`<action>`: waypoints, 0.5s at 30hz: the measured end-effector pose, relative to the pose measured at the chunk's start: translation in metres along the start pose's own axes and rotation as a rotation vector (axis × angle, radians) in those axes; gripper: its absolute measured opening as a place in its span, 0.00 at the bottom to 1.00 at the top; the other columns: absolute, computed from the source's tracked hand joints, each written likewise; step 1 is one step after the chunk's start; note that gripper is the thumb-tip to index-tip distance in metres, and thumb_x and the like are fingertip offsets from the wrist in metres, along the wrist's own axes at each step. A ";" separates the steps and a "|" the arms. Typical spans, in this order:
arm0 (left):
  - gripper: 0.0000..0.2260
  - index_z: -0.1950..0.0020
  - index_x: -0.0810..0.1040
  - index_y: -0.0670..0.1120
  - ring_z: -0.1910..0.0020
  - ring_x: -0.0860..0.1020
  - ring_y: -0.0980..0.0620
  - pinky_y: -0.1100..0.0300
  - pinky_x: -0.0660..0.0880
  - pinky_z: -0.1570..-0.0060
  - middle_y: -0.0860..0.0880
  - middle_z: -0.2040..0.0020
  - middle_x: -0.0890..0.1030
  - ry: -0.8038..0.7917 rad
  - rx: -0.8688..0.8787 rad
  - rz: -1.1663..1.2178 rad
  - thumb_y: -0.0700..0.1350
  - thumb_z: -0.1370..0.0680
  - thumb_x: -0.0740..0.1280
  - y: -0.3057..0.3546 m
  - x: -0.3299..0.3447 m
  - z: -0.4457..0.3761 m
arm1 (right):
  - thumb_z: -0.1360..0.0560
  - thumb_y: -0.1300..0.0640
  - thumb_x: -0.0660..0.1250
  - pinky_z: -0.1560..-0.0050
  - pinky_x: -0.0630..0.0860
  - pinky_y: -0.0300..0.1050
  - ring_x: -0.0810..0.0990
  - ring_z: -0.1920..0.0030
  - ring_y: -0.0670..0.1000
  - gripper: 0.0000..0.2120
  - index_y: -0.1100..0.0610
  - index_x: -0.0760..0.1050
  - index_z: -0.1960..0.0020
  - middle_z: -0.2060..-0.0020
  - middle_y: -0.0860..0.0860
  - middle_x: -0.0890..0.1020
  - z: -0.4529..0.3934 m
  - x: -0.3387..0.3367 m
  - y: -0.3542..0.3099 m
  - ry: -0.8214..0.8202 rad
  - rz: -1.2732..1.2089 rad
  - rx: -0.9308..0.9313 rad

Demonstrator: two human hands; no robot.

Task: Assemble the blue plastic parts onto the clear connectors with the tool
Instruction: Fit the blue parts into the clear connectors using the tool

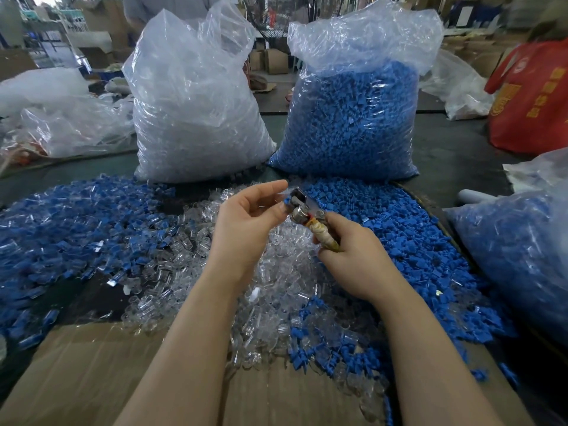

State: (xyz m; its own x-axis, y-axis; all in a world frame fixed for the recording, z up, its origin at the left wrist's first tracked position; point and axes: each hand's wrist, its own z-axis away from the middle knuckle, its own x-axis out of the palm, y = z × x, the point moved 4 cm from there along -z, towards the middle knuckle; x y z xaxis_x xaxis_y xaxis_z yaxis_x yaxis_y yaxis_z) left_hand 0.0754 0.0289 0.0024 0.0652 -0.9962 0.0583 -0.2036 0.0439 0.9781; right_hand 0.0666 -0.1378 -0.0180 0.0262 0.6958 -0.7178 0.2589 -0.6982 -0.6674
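Note:
My right hand [350, 253] grips the taped handle of a metal pliers-like tool [302, 207] above the middle of the table. My left hand [249, 216] is raised beside the tool's head, its thumb and fingertips pinching a small clear connector with a blue part [286, 200] against the jaws. Under my hands lies a heap of loose clear connectors [276, 290]. Loose blue parts [408, 241] are piled to the right, and pieces with blue and clear joined [86, 229] spread to the left.
Two tall plastic bags stand at the back: one of clear connectors [190, 118], one of blue parts [353, 118]. Another bag of blue pieces [516, 256] is at the right edge. Flat cardboard [101, 370] lies at the front. A red bag [531, 96] sits far right.

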 end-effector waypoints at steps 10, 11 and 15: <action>0.07 0.56 0.80 0.43 0.65 0.83 0.56 0.61 0.82 0.53 0.49 0.65 0.83 0.367 -0.331 0.832 0.43 0.20 0.66 -0.015 -0.054 -0.008 | 0.25 0.52 0.63 0.59 0.64 0.49 0.75 0.55 0.58 0.09 0.47 0.67 0.46 0.58 0.49 0.76 -0.003 -0.015 0.018 0.217 0.425 0.109; 0.07 0.56 0.80 0.44 0.65 0.83 0.56 0.62 0.81 0.53 0.50 0.65 0.83 0.414 -0.339 0.909 0.44 0.20 0.66 -0.017 -0.062 -0.008 | 0.25 0.51 0.62 0.57 0.63 0.49 0.75 0.52 0.58 0.11 0.49 0.68 0.43 0.55 0.51 0.76 -0.002 -0.016 0.019 0.237 0.491 0.144; 0.08 0.55 0.76 0.43 0.65 0.82 0.56 0.64 0.81 0.56 0.50 0.63 0.82 0.607 -0.341 1.092 0.44 0.18 0.63 -0.031 -0.095 -0.009 | 0.23 0.52 0.61 0.55 0.64 0.51 0.77 0.53 0.59 0.11 0.50 0.68 0.41 0.52 0.53 0.79 0.001 -0.017 0.026 0.277 0.601 0.302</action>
State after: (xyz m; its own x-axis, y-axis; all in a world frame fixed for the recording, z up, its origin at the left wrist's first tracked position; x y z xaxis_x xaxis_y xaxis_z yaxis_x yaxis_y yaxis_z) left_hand 0.0838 0.1224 -0.0312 0.4727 -0.2434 0.8469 -0.1803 0.9141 0.3633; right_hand 0.0718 -0.1680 -0.0229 0.3336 0.1670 -0.9278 -0.1534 -0.9614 -0.2282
